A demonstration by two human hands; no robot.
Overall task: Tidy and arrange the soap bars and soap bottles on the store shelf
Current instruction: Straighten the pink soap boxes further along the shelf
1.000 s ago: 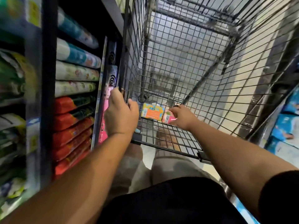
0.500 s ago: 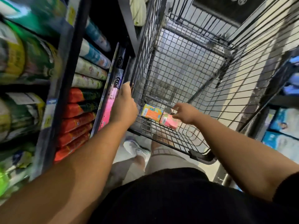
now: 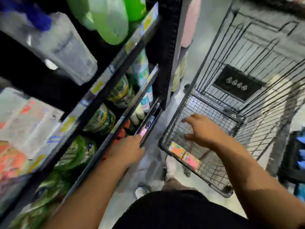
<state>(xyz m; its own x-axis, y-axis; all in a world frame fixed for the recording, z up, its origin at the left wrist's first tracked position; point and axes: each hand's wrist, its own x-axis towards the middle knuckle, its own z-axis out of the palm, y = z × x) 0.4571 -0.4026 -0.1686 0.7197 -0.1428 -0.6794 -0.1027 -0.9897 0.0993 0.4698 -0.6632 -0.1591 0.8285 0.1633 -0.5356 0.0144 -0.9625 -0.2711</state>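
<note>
Two boxed soap bars lie side by side on the wire floor of the shopping cart (image 3: 166, 129), an orange one (image 3: 176, 150) and a pink one (image 3: 191, 160), close to the near rim. My right hand (image 3: 203, 129) hovers above the cart floor with fingers spread, holding nothing, a little beyond the two bars. My left hand (image 3: 130, 150) is at the end of the store shelf (image 3: 105, 96), where its fingers and thumb close on the lower end of a flat pink pack (image 3: 143, 132) hanging on the shelf's edge. The whole view is blurred.
Green and white bottles (image 3: 107, 19) stand on the upper shelf. Green wrapped packs (image 3: 100, 119) and orange packs (image 3: 122, 133) fill the lower shelves. A black upright post (image 3: 166, 52) ends the shelving. Blue packs (image 3: 300, 141) sit at the right. My feet show on the grey floor (image 3: 153, 164).
My right hand let go of the pink soap bar and rose with fingers spread. The cart shifted right, away from the shelf. My left hand stays at the pink pack. The view swung up.
</note>
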